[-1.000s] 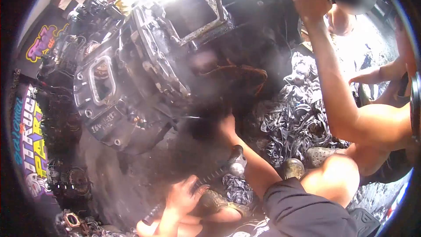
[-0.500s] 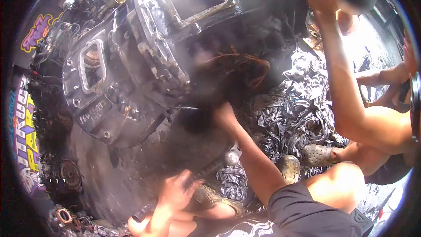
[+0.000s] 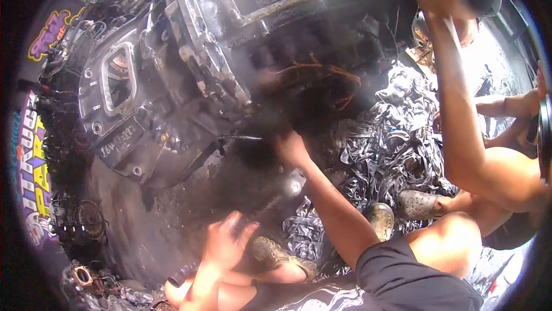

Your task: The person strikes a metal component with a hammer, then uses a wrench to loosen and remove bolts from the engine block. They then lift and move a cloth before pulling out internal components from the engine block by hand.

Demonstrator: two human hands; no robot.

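Observation:
My left hand (image 3: 225, 241), low in the view, has its fingers and thumb curled round the dark end of a blurred tool. The tool's shiny rounded end (image 3: 295, 184) shows below my right wrist, so it looks like a hammer. My right hand (image 3: 290, 148) is closed in the shadow under a big dark metal housing (image 3: 164, 89); what its fingers hold is hidden. Just left of it, a thin bright metal rod or edge (image 3: 241, 137) sticks out. Above, a loop of brownish wire (image 3: 345, 75) curves through the dark hollow.
Another person's raised arm (image 3: 457, 87) and a clog (image 3: 417, 203) are on the right. Greyish rags or shreds (image 3: 397, 121) cover the ground beside the housing. A clog (image 3: 275, 253) stands near my left hand. Machine parts (image 3: 86, 276) lie at lower left.
The tool's shiny end has moved up and slightly left, closer to my right hand. My left hand has shifted slightly left. My right hand stays under the housing.

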